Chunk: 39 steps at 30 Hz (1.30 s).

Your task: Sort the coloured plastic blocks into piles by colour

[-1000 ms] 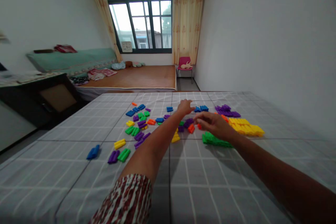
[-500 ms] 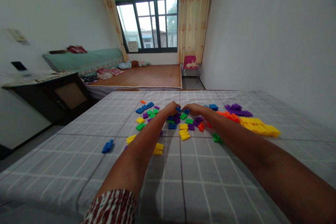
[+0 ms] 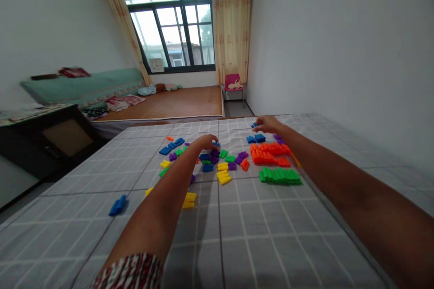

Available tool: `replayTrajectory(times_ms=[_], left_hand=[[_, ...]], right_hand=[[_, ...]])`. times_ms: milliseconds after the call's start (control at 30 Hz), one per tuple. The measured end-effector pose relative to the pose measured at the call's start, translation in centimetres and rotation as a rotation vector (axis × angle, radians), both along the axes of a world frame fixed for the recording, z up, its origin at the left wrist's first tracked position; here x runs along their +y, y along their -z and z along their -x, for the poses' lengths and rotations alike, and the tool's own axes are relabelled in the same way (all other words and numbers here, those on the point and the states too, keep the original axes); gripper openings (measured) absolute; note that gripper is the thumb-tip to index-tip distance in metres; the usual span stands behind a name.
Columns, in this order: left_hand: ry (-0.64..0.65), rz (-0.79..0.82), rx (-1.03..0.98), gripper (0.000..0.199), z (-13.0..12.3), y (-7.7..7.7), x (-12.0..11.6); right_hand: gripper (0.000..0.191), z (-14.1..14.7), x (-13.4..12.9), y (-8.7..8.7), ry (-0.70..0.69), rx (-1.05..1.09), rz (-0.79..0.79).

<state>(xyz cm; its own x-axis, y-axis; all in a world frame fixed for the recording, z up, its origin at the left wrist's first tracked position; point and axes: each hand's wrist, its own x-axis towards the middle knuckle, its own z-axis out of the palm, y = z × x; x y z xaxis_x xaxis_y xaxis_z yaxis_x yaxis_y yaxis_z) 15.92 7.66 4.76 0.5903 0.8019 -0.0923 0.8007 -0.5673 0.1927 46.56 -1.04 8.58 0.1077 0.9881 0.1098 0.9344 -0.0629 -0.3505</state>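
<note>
My left hand (image 3: 207,142) is closed on a small blue block (image 3: 216,144) at the far side of the mixed blocks. My right hand (image 3: 266,123) pinches another blue block (image 3: 254,125), beyond a short row of blue blocks (image 3: 256,138). Nearer on that side lie grouped orange blocks (image 3: 267,153) and a row of green blocks (image 3: 280,176). Purple blocks (image 3: 278,139) show partly behind my right forearm. Yellow blocks (image 3: 223,177) lie loose near the middle, and a blue block (image 3: 118,205) sits apart at the left.
A grey checked cloth (image 3: 257,244) covers the table. Beyond it stand a low bed (image 3: 190,101) and a pink chair (image 3: 232,82). A dark cabinet (image 3: 64,137) is at the left, and a white wall (image 3: 339,45) rises at the right.
My right hand has moved away from my left, to the right and farther out, carrying a blue block. The view has turned rightward, and the orange and green rows are now uncovered.
</note>
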Motion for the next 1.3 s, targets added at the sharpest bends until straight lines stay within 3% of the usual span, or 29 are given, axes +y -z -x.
replayTrajectory(times_ms=[167,333,467,700,1000,1133,1300], left_hand=[[-0.045,-0.094,-0.087,0.048,-4.5,-0.3,-0.8],[0.02,-0.154,-0.12,0.046,-10.3,0.9,-2.7],[0.028,-0.195,-0.153,0.042,-12.9,1.0,-3.1],[0.127,-0.181,-0.122,0.043,-13.7,1.1,-1.8],[0.195,-0.166,-0.135,0.051,-15.5,0.9,-2.2],[0.182,-0.152,-0.096,0.05,-15.9,1.5,-2.8],[0.179,-0.161,-0.083,0.067,-15.4,2.5,-3.0]], right_hand=[[0.021,-5.9,-1.5,1.1,0.129,0.125,0.042],[0.02,-6.5,-1.7,2.6,0.114,0.162,-0.021],[0.024,-6.1,-1.5,2.7,0.073,0.234,-0.027],[0.021,-6.2,-2.2,2.3,0.084,0.037,0.001],[0.021,-6.4,-2.7,3.1,0.098,0.089,-0.002],[0.02,-6.5,-2.8,3.6,0.12,0.178,-0.003],[0.03,-5.8,-1.8,3.8,0.136,0.432,0.099]])
